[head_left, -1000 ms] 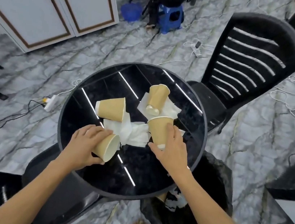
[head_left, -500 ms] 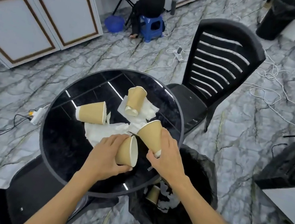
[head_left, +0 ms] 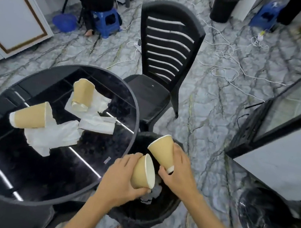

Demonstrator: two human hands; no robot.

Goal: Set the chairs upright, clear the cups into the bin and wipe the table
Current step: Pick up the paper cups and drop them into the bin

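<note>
The left hand (head_left: 120, 180) grips 1 tan paper cup (head_left: 142, 172) on its side, mouth turned right, and the right hand (head_left: 178, 172) holds a 2nd cup (head_left: 161, 151) tilted with its mouth up and to the left; both cups hang over the open mouth of the black-lined bin (head_left: 162, 215), which stands on the floor just right of the round black table (head_left: 27, 170) and holds crumpled white scraps. The 2 held cups nearly touch at their rims. 2 more cups lie on the table: 1 on its side at the left (head_left: 30, 115), 1 further back (head_left: 82, 93), its bottom end toward the viewer, each resting on white paper napkins (head_left: 54, 135) (several sheets, overlapping, count unclear). The table's right edge meets the bin's rim with no gap visible. 1 black slatted chair (head_left: 166, 58) stands upright beyond the bin, its seat just beside the table's far right edge. To the right of the bin the marble floor is open as far as a dark-framed cabinet (head_left: 284, 121), with a 2nd black bin (head_left: 264, 218) near its foot. White cables (head_left: 228, 66) trail across the far floor.
</note>
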